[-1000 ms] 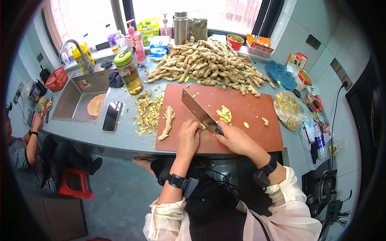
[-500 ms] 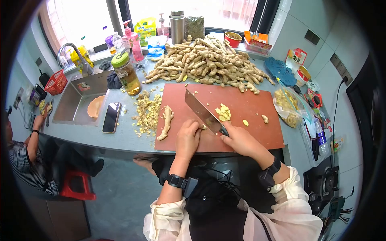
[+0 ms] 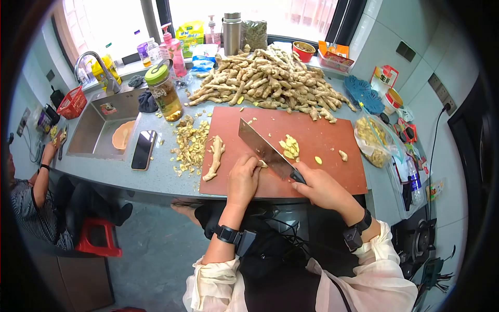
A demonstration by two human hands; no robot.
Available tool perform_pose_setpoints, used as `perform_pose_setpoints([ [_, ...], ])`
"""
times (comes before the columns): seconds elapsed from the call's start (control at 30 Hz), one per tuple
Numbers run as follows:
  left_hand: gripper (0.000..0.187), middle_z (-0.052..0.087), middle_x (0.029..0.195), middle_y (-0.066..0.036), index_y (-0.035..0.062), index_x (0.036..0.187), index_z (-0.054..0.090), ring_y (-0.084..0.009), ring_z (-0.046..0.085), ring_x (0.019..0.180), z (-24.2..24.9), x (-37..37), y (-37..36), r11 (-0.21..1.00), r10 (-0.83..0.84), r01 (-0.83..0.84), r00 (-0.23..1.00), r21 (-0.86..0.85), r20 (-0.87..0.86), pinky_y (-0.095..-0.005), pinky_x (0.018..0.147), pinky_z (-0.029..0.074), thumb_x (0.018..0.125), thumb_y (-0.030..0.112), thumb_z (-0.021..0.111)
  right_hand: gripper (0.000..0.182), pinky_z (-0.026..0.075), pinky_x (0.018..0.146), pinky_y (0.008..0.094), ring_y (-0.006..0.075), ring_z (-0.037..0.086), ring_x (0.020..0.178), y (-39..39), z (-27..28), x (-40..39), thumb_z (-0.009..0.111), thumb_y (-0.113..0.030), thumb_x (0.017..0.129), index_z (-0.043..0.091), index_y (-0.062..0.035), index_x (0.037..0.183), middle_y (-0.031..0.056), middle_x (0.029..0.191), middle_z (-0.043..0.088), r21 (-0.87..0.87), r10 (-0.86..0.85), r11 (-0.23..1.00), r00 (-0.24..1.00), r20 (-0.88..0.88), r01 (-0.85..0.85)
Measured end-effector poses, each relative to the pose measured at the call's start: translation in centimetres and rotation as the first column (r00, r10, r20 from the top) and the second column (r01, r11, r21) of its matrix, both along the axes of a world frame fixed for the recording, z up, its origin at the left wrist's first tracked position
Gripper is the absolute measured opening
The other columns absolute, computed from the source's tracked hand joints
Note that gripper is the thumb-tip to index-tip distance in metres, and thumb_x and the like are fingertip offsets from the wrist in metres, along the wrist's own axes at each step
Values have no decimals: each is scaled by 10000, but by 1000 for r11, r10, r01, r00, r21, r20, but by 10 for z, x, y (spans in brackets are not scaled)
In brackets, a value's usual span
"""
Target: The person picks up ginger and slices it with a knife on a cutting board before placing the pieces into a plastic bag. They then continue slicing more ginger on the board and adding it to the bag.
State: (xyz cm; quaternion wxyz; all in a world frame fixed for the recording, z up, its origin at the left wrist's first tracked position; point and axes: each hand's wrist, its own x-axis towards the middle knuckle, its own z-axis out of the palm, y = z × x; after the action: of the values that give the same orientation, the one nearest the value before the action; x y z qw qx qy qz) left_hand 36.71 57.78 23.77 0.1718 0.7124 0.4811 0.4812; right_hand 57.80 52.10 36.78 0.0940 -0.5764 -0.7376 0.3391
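My right hand (image 3: 323, 186) is closed round the dark handle of a cleaver (image 3: 266, 151), its broad blade angled up and left over the reddish-brown cutting board (image 3: 332, 140). Beside the blade, my left hand (image 3: 244, 176) presses a piece of ginger (image 3: 262, 164) on the board, mostly hidden under the fingers. Sliced ginger (image 3: 289, 146) lies in a small heap just beyond the cleaver. A longer ginger root (image 3: 214, 158) rests at the board's left side, and a small ginger stub (image 3: 343, 155) sits to the right.
Behind the board rises a big pile of ginger (image 3: 270, 78). Ginger peelings (image 3: 188, 143), a phone (image 3: 144, 151) and a green-lidded jar (image 3: 165, 96) stand left, near the sink (image 3: 99, 125). A bag of ginger slices (image 3: 370, 138) is at right. Another person (image 3: 39, 203) sits at far left.
My right hand and the cleaver's handle have shifted slightly right, away from my left hand. The left hand stays about where it was on the ginger.
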Motion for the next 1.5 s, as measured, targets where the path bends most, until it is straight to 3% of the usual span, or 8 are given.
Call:
perform_pose_setpoints([
  [0.4,104,686,1009,-123,6,905,663,-344,681,946,0,0,1,1000,-14,14,1000,9,-4,-421,807,549,820,-21,716,305,516,821,596,509,672,932,4,-7,-12,572,-201,991,450,7,1177,296,939,699,89,48,993,970,236,-71],
  [0.83,92,681,1015,-125,10,888,657,-351,672,951,0,0,1,1000,-3,4,1000,-29,21,-427,817,545,819,-30,702,372,508,813,570,509,661,956,8,-17,-10,600,-210,997,438,2,1257,320,961,683,80,63,993,973,222,-83],
  [1.03,95,686,1026,-123,19,896,665,-352,675,962,1,0,3,999,-24,25,1000,-39,12,-426,826,550,819,-19,706,270,516,810,591,518,660,935,16,-19,-17,579,-188,980,451,-4,1130,302,941,688,84,21,996,983,181,-37],
  [1.17,102,688,1000,-142,23,889,683,-356,677,967,-14,2,8,999,-26,25,999,49,35,-434,823,560,798,-22,697,301,526,801,589,509,669,932,42,-37,-31,592,-179,961,495,10,1173,319,953,680,239,29,968,981,192,-75],
  [1.23,104,669,945,-165,15,877,684,-369,673,941,-15,3,7,999,-7,8,1000,54,-23,-445,806,557,778,-16,678,402,540,842,565,510,666,998,43,-33,-27,615,-200,960,529,10,1291,321,1068,687,224,69,971,994,81,-85],
  [1.33,54,632,894,-182,22,833,657,-380,659,918,-24,6,9,998,-40,34,994,53,104,-447,807,540,798,7,618,495,515,904,524,514,633,1080,34,-42,-15,624,-193,982,496,14,1413,343,1142,660,338,145,928,988,55,-155],
  [1.37,74,626,917,-181,21,864,650,-370,655,953,-21,3,7,998,-47,42,996,52,79,-434,811,538,806,5,607,483,505,892,520,516,625,1075,23,-26,-22,621,-168,985,494,18,1412,342,1127,651,215,78,972,995,60,-89],
  [1.5,93,603,1018,-162,-12,916,605,-377,630,1048,-17,4,6,997,-61,53,985,57,160,-456,867,536,824,-7,596,479,498,845,511,515,630,978,11,-50,10,608,-108,983,476,27,1425,310,1012,655,248,88,964,995,55,-99],
])
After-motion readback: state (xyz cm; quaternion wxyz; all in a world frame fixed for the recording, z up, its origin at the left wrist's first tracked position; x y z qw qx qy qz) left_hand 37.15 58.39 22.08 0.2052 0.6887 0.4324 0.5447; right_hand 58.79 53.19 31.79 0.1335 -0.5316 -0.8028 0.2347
